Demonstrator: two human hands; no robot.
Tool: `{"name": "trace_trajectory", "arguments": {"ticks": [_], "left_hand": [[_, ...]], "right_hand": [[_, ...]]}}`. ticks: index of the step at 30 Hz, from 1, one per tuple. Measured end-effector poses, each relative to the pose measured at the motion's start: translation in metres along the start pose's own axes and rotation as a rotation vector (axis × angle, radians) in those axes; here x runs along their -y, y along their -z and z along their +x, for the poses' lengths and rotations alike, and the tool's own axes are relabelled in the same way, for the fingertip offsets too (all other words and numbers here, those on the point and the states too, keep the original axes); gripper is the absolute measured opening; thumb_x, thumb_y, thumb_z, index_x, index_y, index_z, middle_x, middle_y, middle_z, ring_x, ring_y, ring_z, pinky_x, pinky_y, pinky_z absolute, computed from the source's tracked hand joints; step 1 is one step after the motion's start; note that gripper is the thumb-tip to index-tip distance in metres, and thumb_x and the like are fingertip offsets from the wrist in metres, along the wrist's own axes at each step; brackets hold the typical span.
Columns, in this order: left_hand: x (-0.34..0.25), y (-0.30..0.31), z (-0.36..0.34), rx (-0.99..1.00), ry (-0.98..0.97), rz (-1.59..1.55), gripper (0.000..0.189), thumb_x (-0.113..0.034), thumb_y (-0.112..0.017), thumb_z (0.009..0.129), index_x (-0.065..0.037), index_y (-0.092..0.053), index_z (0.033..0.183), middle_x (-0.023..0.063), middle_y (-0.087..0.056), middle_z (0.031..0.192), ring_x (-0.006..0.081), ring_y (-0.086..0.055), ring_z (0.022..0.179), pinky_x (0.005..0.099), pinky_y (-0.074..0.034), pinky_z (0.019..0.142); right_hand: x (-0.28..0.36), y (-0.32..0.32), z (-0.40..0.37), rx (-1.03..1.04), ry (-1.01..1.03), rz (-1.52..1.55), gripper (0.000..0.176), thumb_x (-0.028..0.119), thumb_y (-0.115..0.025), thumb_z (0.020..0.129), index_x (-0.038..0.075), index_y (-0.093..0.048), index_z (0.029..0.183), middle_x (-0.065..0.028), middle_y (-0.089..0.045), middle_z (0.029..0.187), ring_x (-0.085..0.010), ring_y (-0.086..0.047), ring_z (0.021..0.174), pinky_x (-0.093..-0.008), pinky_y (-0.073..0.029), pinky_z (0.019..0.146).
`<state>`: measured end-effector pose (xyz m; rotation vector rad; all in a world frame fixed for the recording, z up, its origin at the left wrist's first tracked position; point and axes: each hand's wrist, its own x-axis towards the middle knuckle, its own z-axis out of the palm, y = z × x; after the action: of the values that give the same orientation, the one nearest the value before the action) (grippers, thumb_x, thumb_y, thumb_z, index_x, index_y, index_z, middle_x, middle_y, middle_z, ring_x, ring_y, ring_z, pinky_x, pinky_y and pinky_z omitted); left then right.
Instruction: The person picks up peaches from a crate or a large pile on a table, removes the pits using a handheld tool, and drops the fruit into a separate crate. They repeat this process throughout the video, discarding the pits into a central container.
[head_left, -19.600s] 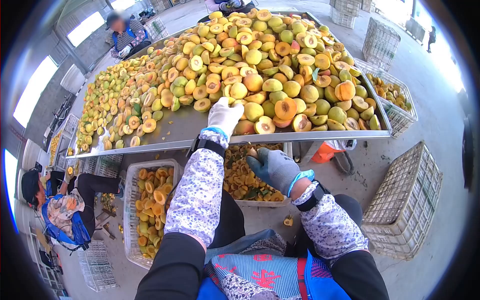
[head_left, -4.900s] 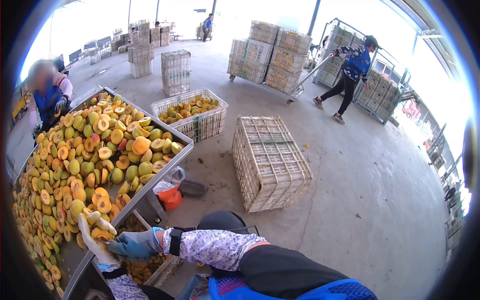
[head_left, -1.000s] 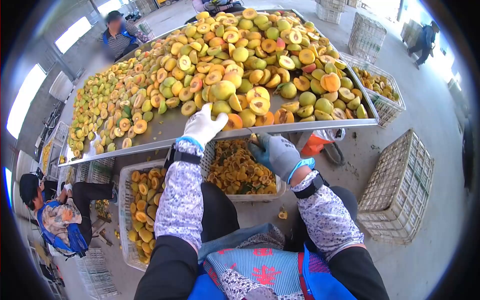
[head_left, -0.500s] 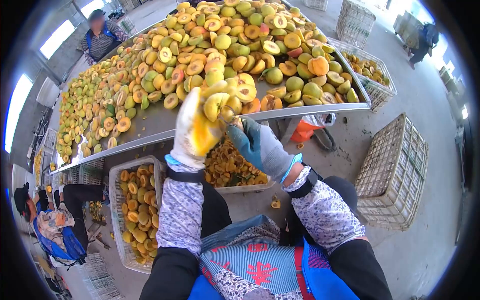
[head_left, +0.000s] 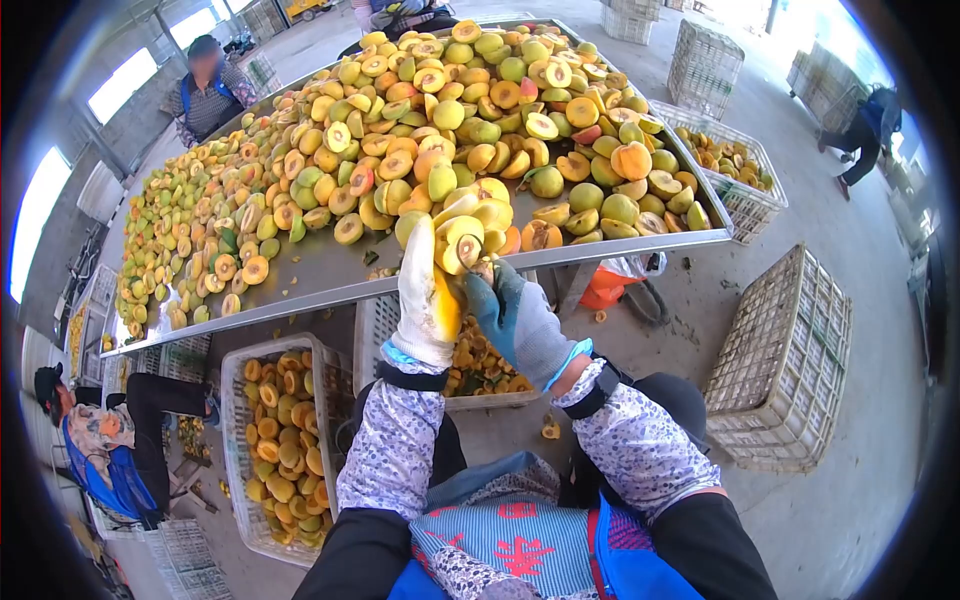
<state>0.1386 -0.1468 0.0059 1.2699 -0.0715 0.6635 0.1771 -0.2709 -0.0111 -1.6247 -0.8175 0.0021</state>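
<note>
In a white glove stained yellow, my left hand (head_left: pixel 428 300) is closed around a cut peach half (head_left: pixel 460 246), its flesh side facing right and showing a hollow. My right hand (head_left: pixel 518 318), in a grey-and-blue glove, is closed at the fruit's right edge. Its fingers grip a small pitting tool (head_left: pixel 484 269), of which only a little shows; the rest is hidden. Both hands are just in front of the rim of a metal table (head_left: pixel 300 312) heaped with peach halves (head_left: pixel 400 130). Under my hands stands a crate of peach scraps (head_left: pixel 485 365).
A white crate of halves (head_left: pixel 232 440) stands left of my legs. To the right is an upturned-looking lattice crate (head_left: pixel 780 370), and another filled crate (head_left: pixel 735 165) sits beyond the table corner. Co-workers are at the far left (head_left: pixel 205 95), lower left (head_left: pixel 110 440) and far right (head_left: pixel 868 130).
Both hands have lowered slightly in view, the left also shifting right, with the peach half still in it. The tool's metal loop, visible before, is now mostly hidden at the fruit. The far-right person has moved.
</note>
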Motion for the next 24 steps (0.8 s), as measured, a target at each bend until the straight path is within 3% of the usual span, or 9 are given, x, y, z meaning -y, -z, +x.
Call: {"name": "trace_trajectory", "arguments": {"ticks": [1, 6, 9, 12, 15, 19, 20, 21, 24], "left_hand": [[-0.002, -0.001, 0.000, -0.018, -0.005, 0.109, 0.041, -0.016, -0.052, 0.103, 0.004, -0.046, 0.137, 0.0179, -0.060, 0.132, 0.0259, -0.064, 0.113, 0.0384, -0.056, 0.096], [0.000, -0.006, 0.003, -0.163, 0.270, -0.295, 0.054, -0.040, -0.033, 0.108, 0.003, -0.057, 0.130, 0.0189, -0.063, 0.126, 0.0291, -0.065, 0.112, 0.0433, -0.054, 0.098], [-0.006, -0.004, 0.004, -0.072, 0.233, -0.365, 0.050, -0.039, -0.038, 0.108, 0.002, -0.058, 0.127, 0.0200, -0.065, 0.123, 0.0316, -0.065, 0.112, 0.0446, -0.055, 0.097], [-0.015, 0.000, 0.006, -0.136, 0.340, -0.371, 0.046, -0.038, -0.043, 0.106, 0.002, -0.060, 0.122, 0.0203, -0.068, 0.116, 0.0338, -0.068, 0.105, 0.0468, -0.057, 0.092], [-0.006, 0.003, 0.005, -0.188, 0.296, -0.264, 0.044, -0.038, -0.048, 0.105, 0.002, -0.061, 0.117, 0.0200, -0.070, 0.108, 0.0343, -0.070, 0.095, 0.0478, -0.059, 0.085], [-0.002, 0.001, -0.001, -0.197, 0.249, -0.135, 0.045, -0.039, -0.049, 0.105, 0.002, -0.061, 0.117, 0.0197, -0.071, 0.104, 0.0320, -0.071, 0.091, 0.0433, -0.060, 0.082], [0.016, 0.018, -0.003, -0.143, -0.018, 0.340, 0.044, -0.039, -0.048, 0.105, 0.002, -0.061, 0.117, 0.0200, -0.070, 0.106, 0.0309, -0.071, 0.092, 0.0419, -0.060, 0.082], [0.019, 0.018, -0.003, -0.129, -0.048, 0.400, 0.043, -0.038, -0.049, 0.106, 0.001, -0.060, 0.117, 0.0189, -0.070, 0.106, 0.0297, -0.071, 0.093, 0.0412, -0.060, 0.082], [0.005, 0.007, -0.002, -0.179, 0.155, -0.016, 0.039, -0.037, -0.050, 0.106, -0.001, -0.059, 0.117, 0.0155, -0.067, 0.105, 0.0262, -0.069, 0.093, 0.0391, -0.060, 0.082]], "right_hand": [[0.000, 0.000, 0.000, 0.010, -0.014, -0.038, 0.026, 0.023, -0.061, 0.100, -0.001, -0.065, 0.107, -0.0253, -0.069, 0.083, -0.0428, -0.069, 0.078, -0.0443, -0.052, 0.062], [-0.002, 0.001, -0.001, 0.063, -0.048, -0.167, 0.025, 0.022, -0.061, 0.099, -0.002, -0.065, 0.106, -0.0256, -0.069, 0.083, -0.0437, -0.069, 0.078, -0.0447, -0.052, 0.062], [-0.003, 0.004, -0.003, 0.068, -0.034, -0.190, 0.033, 0.032, -0.062, 0.099, -0.001, -0.062, 0.101, -0.0279, -0.066, 0.080, -0.0480, -0.064, 0.077, -0.0524, -0.049, 0.062], [-0.012, 0.003, -0.004, 0.100, 0.012, -0.199, 0.032, 0.032, -0.063, 0.098, 0.000, -0.062, 0.101, -0.0271, -0.066, 0.079, -0.0478, -0.064, 0.076, -0.0528, -0.049, 0.062], [-0.010, 0.001, -0.006, 0.212, -0.036, -0.148, 0.024, 0.022, -0.061, 0.099, 0.001, -0.064, 0.111, -0.0222, -0.070, 0.090, -0.0416, -0.068, 0.082, -0.0423, -0.053, 0.068], [-0.017, -0.024, -0.017, 0.108, -0.051, 0.280, 0.031, 0.028, -0.061, 0.101, -0.002, -0.065, 0.110, -0.0211, -0.072, 0.091, -0.0295, -0.070, 0.084, -0.0388, -0.054, 0.075], [-0.017, -0.030, -0.019, 0.115, -0.098, 0.389, 0.032, 0.028, -0.061, 0.102, -0.002, -0.065, 0.112, -0.0183, -0.073, 0.093, -0.0233, -0.069, 0.085, -0.0371, -0.054, 0.077], [-0.018, -0.033, -0.021, 0.107, -0.142, 0.483, 0.033, 0.028, -0.060, 0.103, -0.003, -0.065, 0.113, -0.0156, -0.074, 0.094, -0.0171, -0.068, 0.086, -0.0354, -0.054, 0.079], [-0.019, -0.035, -0.025, 0.150, -0.178, 0.478, 0.036, 0.030, -0.056, 0.105, -0.004, -0.065, 0.111, -0.0091, -0.074, 0.093, -0.0098, -0.057, 0.087, -0.0349, -0.054, 0.078]]}}
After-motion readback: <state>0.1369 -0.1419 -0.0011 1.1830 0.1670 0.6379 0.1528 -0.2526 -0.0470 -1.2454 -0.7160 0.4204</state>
